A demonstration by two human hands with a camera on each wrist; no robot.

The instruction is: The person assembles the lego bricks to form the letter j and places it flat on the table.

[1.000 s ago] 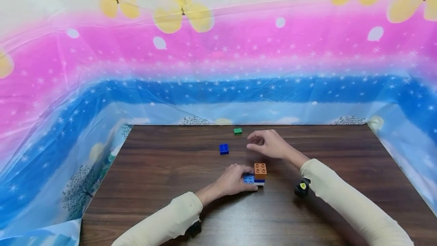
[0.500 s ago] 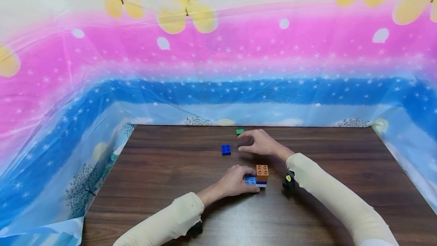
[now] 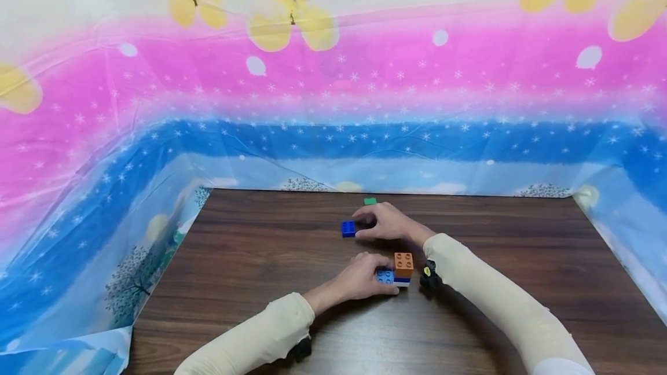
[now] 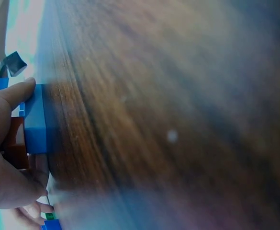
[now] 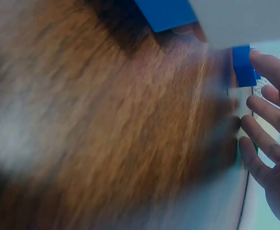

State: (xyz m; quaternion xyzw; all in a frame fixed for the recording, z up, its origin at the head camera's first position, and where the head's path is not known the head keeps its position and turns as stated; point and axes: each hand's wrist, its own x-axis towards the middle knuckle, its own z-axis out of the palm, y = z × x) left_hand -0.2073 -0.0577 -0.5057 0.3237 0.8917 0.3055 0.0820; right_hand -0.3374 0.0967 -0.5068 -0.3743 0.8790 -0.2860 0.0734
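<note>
Low over the table, my left hand point(image 3: 358, 278) grips a small stack of toy building bricks, its thumb along the near side. A light blue brick point(image 3: 385, 276) shows between its fingers. Joined at the right stands an orange brick point(image 3: 403, 264) on dark blue and white layers. The left wrist view shows a reddish-brown brick point(image 4: 16, 143) beside the palm. My right hand point(image 3: 389, 221) reaches beside a loose dark blue brick point(image 3: 348, 228), thumb and fingers parted, the thumb tip right at its edge. In the right wrist view the fingers point(image 5: 264, 112) are spread.
Behind the right hand, near the table's back edge, lies a green brick point(image 3: 370, 201). The dark wooden table point(image 3: 250, 247) is bordered by a printed cloth point(image 3: 333, 143) at the back and sides. Wrist cameras hang under both sleeves.
My right hand has moved left, from beyond the orange brick to the loose dark blue brick. The left hand keeps its grip on the stack. The whole view shifts slightly.
</note>
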